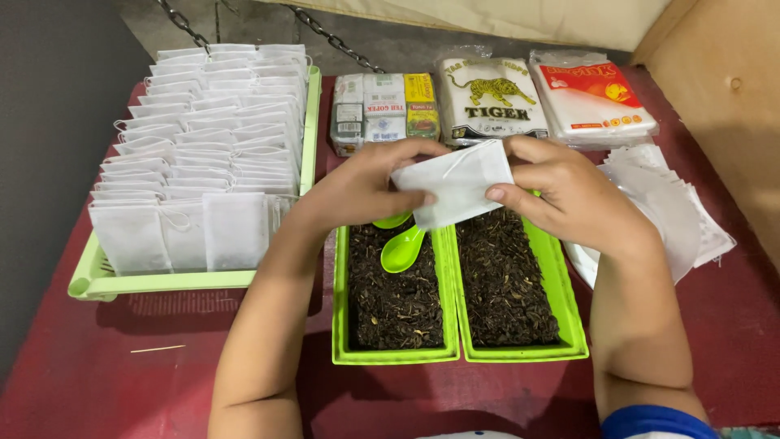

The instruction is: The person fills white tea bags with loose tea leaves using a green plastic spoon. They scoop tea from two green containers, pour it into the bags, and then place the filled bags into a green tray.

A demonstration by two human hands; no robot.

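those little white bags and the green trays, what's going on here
A person holds one small white bag with both hands, the left hand and the right hand, above two green trays of dark loose tea leaves. A green scoop rests in the left tray. To the left, a pale green basket holds rows of filled white bags. A loose pile of flat bags lies on the right, and sealed packets sit behind on the red table.

Single head view, looking steeply down, close over red table (pixel 73 374).
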